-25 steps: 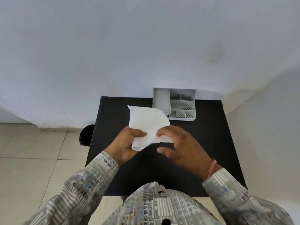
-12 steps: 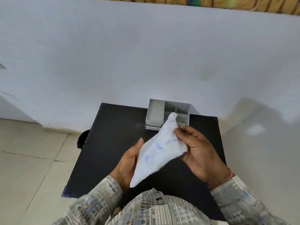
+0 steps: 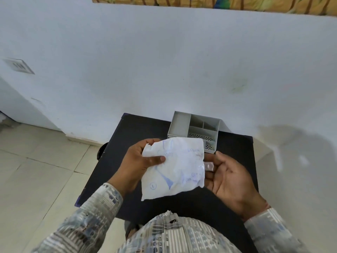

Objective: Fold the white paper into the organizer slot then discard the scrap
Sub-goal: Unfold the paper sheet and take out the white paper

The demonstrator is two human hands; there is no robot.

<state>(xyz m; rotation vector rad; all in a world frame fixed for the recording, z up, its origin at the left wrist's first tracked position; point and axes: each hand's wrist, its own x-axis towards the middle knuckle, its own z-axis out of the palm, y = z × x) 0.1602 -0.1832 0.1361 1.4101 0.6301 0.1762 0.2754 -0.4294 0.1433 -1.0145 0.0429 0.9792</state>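
Observation:
A crumpled white paper with blue pen marks is held up flat above the black table. My left hand pinches its upper left edge, thumb on the front. My right hand sits palm up at the paper's right edge, with fingertips behind or against it. The grey organizer with several open slots stands at the table's far edge against the wall, just beyond the paper, which hides its near corner.
A white wall rises right behind the table. Tiled floor lies to the left, with a dark round object beside the table's left edge. My patterned shirt fills the bottom.
The paper has been turned and spread open to show its marked face. My left thumb now grips its top left, my right hand has dropped to its right edge. The view tilted up.

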